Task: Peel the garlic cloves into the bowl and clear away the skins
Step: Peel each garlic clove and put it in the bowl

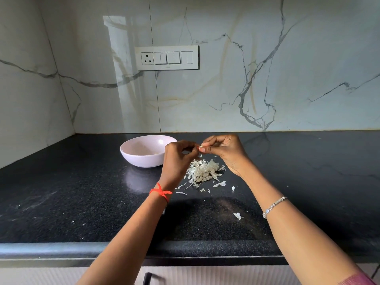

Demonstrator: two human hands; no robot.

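A: Where's the clove (200,148)?
B: Mid-frame, above the skins (203,171), right of the bowl (141,161). The left hand (176,155) and right hand (224,151) both pinch it with curled fingertips.
A: Handling?
B: Probably tiny, light, slick; papery skin. Hold its ends.

Bowl (141,160) x1, hands (177,156) (224,150) x2, clove (201,147) x1

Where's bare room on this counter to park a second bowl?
Bare counter lies left of the bowl toward the side wall, and right of the right hand to the frame edge. Crowded: below the left hand and right hand, the skin pile and loose flakes spread toward the front edge.
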